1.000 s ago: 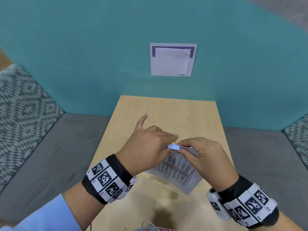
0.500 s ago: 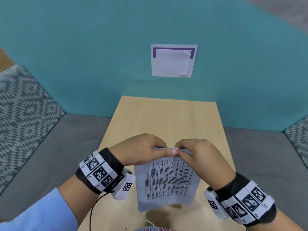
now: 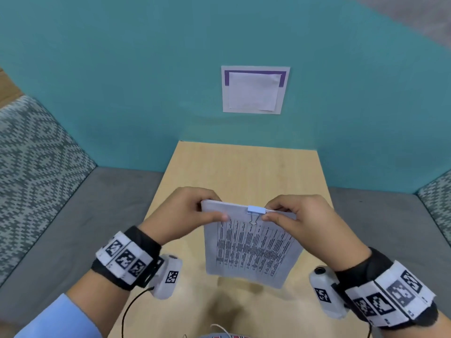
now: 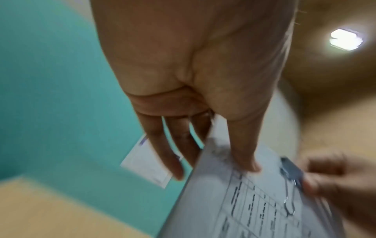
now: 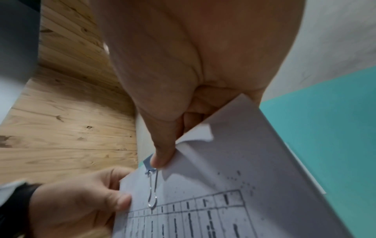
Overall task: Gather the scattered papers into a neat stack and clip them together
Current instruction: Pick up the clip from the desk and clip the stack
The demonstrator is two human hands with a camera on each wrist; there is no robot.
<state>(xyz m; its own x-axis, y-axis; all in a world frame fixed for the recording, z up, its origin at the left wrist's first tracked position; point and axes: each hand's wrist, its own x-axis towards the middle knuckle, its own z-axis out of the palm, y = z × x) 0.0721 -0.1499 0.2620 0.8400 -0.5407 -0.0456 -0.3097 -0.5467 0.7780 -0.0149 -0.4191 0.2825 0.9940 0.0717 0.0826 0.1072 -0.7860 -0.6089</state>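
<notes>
A stack of printed papers (image 3: 251,250) hangs in the air above the wooden table (image 3: 244,167), held by its top edge. A small pale-blue binder clip (image 3: 256,210) sits on that edge, its wire handle folded down onto the top sheet. My left hand (image 3: 190,213) pinches the stack's upper left corner, thumb on the front. My right hand (image 3: 292,215) pinches the upper right part, thumb beside the clip. The clip (image 4: 291,175) and papers (image 4: 244,201) show in the left wrist view, and the clip's handle (image 5: 153,190) on the papers (image 5: 234,193) in the right wrist view.
A teal partition (image 3: 122,93) rises behind the table, with a white notice (image 3: 255,90) stuck on it. Grey seating (image 3: 61,228) with patterned cushions (image 3: 31,162) flanks the table on both sides. A thin cable (image 3: 131,308) runs from my left wrist.
The hands have moved apart along the top edge, uncovering the clip now seated on the papers. The stack has turned to hang straighter from both hands.
</notes>
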